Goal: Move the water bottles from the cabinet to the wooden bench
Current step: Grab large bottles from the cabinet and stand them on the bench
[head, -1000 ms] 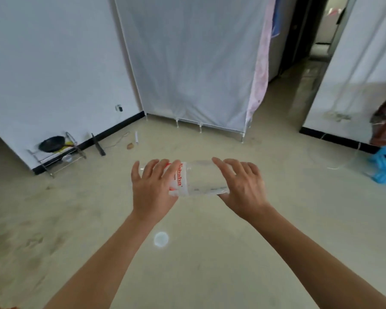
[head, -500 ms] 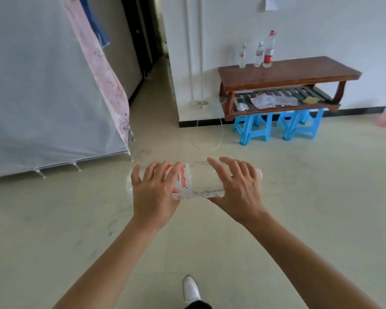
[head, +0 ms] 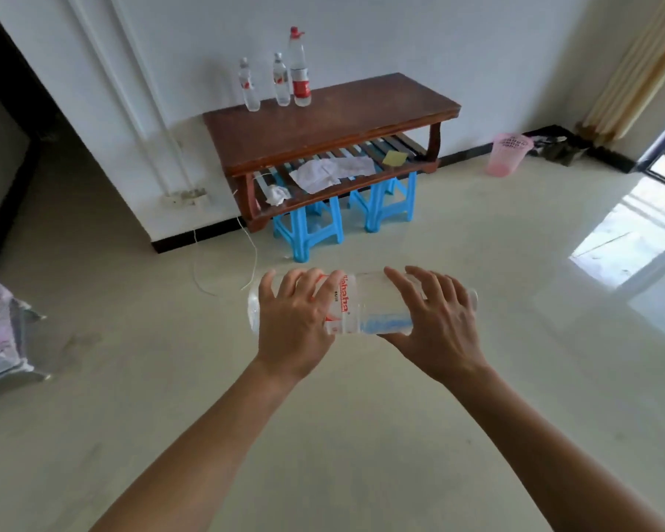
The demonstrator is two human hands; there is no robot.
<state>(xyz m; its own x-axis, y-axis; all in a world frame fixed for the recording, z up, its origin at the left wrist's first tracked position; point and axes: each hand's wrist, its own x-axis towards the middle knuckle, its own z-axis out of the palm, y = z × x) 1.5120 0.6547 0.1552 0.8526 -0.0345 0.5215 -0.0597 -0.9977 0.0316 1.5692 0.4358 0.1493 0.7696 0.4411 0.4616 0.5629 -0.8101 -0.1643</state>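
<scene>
Faces the counter, well short of it, with three bottles upright at its far left corner. Carries a fourth bottle sideways in front of the counter, left hand wrapped over one end, right hand cupping the other, fingers loosely curled. Could slip from so light a hold, or topple the standing ones if set down close beside them.
</scene>
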